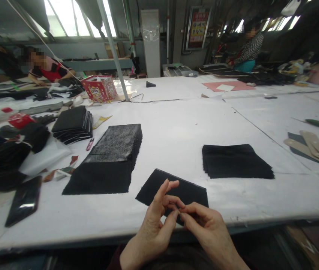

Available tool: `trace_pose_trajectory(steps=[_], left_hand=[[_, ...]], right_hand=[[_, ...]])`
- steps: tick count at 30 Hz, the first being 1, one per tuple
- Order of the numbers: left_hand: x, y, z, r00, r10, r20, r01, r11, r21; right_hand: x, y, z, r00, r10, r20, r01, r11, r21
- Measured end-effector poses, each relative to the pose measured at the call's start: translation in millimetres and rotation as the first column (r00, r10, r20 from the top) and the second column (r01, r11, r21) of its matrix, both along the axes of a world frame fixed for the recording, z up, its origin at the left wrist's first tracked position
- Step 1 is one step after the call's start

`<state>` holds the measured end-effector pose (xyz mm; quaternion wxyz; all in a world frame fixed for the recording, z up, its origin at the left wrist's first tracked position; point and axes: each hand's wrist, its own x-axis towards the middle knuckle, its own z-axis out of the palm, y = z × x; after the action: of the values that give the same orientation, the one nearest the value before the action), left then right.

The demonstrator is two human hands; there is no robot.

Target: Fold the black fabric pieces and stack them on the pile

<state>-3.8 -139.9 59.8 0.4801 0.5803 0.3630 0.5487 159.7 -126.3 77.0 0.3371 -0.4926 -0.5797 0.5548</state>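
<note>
My left hand (155,225) and my right hand (208,230) meet at the table's near edge, fingertips pinched together over a flat black fabric piece (173,189) lying on the white table (176,123). Whatever is between the fingertips is too small to make out. To the left stands a tall stack of black fabric pieces (111,157). A lower stack of black fabric (235,161) lies to the right.
A phone (24,200) lies at the left front. Black piles (73,123), a red box (99,88) and beige insole shapes (316,148) sit around. Two other people work at the far left and far right.
</note>
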Motion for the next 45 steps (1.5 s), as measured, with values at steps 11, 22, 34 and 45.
trace_pose_trajectory(steps=[11,22,34,45], left_hand=[[-1,-4,3.1,0.999,0.003,0.035,-0.002,1.000,-0.024],[0,-7,1.6,0.991,0.069,-0.117,-0.061,0.995,0.073],[0,-10,3.7,0.981,0.065,-0.183,-0.043,0.992,0.121],[1,-13,0.9,0.977,0.085,-0.197,-0.058,0.988,0.141]], right_hand=[[0,0,2.5,1.000,0.005,-0.023,-0.006,1.000,-0.025],[-5,-4,7.1,0.999,-0.053,0.001,0.053,0.998,0.015],[-1,-4,0.9,0.999,-0.008,0.032,0.008,1.000,0.012],[-1,-4,2.2,0.995,0.008,0.104,-0.012,0.999,0.043]])
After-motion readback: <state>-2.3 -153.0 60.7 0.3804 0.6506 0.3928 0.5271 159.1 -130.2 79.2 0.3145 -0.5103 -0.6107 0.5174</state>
